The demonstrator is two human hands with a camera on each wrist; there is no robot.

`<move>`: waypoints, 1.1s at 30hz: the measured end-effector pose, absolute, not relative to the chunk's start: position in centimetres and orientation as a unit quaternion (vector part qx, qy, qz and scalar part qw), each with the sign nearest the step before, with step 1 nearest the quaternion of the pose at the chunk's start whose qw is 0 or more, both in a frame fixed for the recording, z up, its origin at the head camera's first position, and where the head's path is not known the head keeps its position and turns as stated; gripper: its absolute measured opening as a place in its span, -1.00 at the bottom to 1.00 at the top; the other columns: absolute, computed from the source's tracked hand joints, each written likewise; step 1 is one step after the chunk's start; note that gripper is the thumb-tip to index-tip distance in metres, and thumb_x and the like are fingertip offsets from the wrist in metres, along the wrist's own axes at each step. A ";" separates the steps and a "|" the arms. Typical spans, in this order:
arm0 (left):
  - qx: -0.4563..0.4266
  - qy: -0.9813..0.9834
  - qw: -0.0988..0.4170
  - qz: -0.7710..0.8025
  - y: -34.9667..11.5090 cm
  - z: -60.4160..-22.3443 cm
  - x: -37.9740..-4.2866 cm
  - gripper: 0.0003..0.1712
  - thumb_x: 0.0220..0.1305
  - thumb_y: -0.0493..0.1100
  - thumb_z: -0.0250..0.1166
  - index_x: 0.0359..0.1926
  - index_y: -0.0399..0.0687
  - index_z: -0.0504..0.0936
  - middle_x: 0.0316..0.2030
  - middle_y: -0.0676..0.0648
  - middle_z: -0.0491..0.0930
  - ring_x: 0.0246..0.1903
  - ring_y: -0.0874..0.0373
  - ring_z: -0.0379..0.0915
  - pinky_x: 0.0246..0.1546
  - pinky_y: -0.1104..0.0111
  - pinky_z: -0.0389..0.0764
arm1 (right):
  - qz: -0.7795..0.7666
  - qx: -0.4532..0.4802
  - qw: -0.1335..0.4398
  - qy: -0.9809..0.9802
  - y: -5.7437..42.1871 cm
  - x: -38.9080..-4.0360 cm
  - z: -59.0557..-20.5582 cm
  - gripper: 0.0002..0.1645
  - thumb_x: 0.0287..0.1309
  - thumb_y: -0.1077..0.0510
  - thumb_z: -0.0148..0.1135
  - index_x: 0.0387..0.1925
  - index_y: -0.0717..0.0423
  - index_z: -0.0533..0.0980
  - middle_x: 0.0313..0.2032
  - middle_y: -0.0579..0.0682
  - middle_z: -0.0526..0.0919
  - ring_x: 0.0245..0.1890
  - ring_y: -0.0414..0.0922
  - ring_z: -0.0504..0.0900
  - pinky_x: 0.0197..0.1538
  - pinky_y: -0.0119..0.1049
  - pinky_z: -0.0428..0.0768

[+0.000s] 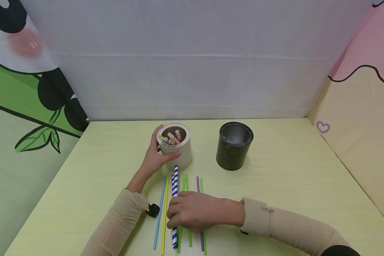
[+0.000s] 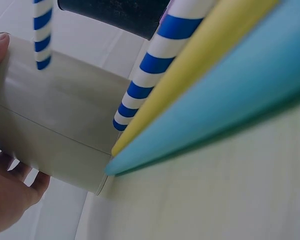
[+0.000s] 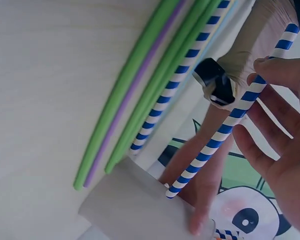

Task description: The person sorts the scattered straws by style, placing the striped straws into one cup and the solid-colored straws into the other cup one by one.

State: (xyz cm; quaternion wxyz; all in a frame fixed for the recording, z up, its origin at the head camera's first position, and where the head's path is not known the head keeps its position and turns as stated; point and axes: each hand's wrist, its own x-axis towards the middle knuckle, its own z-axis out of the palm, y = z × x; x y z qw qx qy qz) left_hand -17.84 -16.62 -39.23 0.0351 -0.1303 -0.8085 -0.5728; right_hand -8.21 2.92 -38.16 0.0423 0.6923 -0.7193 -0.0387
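My left hand (image 1: pixel 153 159) grips a white cylindrical cup (image 1: pixel 184 154) around its side, thumb toward me and fingers behind. Several striped straws (image 1: pixel 172 138) stand inside that cup, their tips below the rim. Between thumb and fingers, my right hand (image 1: pixel 200 210) pinches a blue-and-white striped straw (image 3: pixel 215 142). It is raised off the table and slanted, its far end near the white cup's side. Beneath the right hand lie a second blue-and-white striped straw (image 3: pixel 162 102), a yellow straw (image 1: pixel 165 217), a light blue straw (image 1: pixel 160 213), a purple straw (image 1: pixel 202 241) and several green straws (image 3: pixel 125 85).
A black cylindrical cup (image 1: pixel 232 153) stands upright to the right of the white one. Behind the pale wooden table (image 1: pixel 284 160) rises a white back panel (image 1: pixel 195 85). Printed panels flank both sides, with a panda drawing on the left.
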 end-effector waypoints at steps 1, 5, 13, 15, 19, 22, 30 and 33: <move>-0.130 -0.808 0.035 -0.573 -16.6 -39.2 -17.8 0.20 0.05 -0.16 0.46 0.51 0.23 -0.17 0.40 -0.10 0.12 0.36 -0.14 0.07 0.30 -0.11 0.13 | -0.038 0.692 0.048 -0.719 3.0 -8.2 -37.9 -0.67 0.33 0.09 0.09 0.05 -0.28 0.58 -0.01 -0.27 0.58 0.06 -0.26 0.45 0.18 -0.39 0.39; -0.132 -0.807 0.035 -0.574 -16.6 -39.3 -17.8 0.20 0.05 -0.16 0.47 0.51 0.20 -0.17 0.40 -0.10 0.13 0.35 -0.14 0.07 0.29 -0.12 0.13 | -0.035 0.693 0.071 -0.717 3.2 -8.2 -37.1 -0.67 0.28 0.10 0.13 0.03 -0.27 0.59 -0.02 -0.26 0.59 0.05 -0.24 0.47 0.20 -0.37 0.39; -0.128 -0.808 0.032 -0.574 -17.1 -41.0 -19.0 0.24 0.02 -0.17 0.49 0.51 0.29 -0.19 0.41 -0.07 0.12 0.36 -0.12 0.07 0.29 -0.12 0.14 | -0.034 0.690 0.082 -0.718 3.6 -8.0 -36.2 -0.65 0.25 0.08 0.17 0.05 -0.26 0.58 -0.01 -0.24 0.60 0.06 -0.23 0.46 0.21 -0.35 0.38; -0.127 -0.808 0.033 -0.575 -17.4 -41.8 -19.6 0.24 0.02 -0.16 0.49 0.50 0.38 -0.19 0.41 -0.02 0.12 0.35 -0.11 0.07 0.28 -0.12 0.14 | -0.033 0.689 0.082 -0.719 3.6 -7.9 -35.8 -0.65 0.25 0.07 0.18 0.06 -0.26 0.57 0.00 -0.24 0.60 0.06 -0.23 0.46 0.22 -0.36 0.38; -0.133 -0.806 0.043 -0.576 -17.5 -42.2 -20.0 0.24 0.01 -0.11 0.51 0.48 0.48 -0.17 0.40 0.03 0.13 0.34 -0.08 0.09 0.27 -0.11 0.16 | -0.029 0.689 0.084 -0.720 3.8 -7.8 -35.1 -0.66 0.26 0.07 0.18 0.06 -0.25 0.58 0.00 -0.24 0.60 0.07 -0.23 0.46 0.23 -0.35 0.37; -0.140 -0.803 0.052 -0.577 -17.5 -42.2 -20.0 0.22 0.01 -0.08 0.51 0.47 0.51 -0.15 0.38 0.05 0.15 0.33 -0.07 0.11 0.27 -0.11 0.17 | -0.031 0.690 0.096 -0.717 3.9 -7.7 -34.7 -0.66 0.25 0.08 0.17 0.04 -0.25 0.58 -0.01 -0.24 0.60 0.07 -0.23 0.47 0.23 -0.34 0.37; -0.151 -0.803 0.063 -0.573 -17.6 -42.3 -20.0 0.19 0.02 -0.09 0.50 0.47 0.46 -0.12 0.39 0.02 0.15 0.34 -0.08 0.11 0.25 -0.17 0.17 | -0.033 0.683 0.124 -0.720 4.2 -7.5 -33.6 -0.65 0.19 0.13 0.18 0.00 -0.24 0.59 -0.03 -0.23 0.61 0.06 -0.22 0.48 0.19 -0.34 0.40; -0.147 -0.802 0.059 -0.576 -17.6 -42.4 -19.9 0.18 0.03 -0.10 0.49 0.47 0.44 -0.11 0.39 0.02 0.15 0.34 -0.07 0.10 0.24 -0.17 0.18 | -0.028 0.677 0.126 -0.724 4.4 -7.5 -33.1 -0.67 0.20 0.10 0.20 0.00 -0.23 0.59 -0.02 -0.22 0.60 0.07 -0.22 0.48 0.19 -0.34 0.40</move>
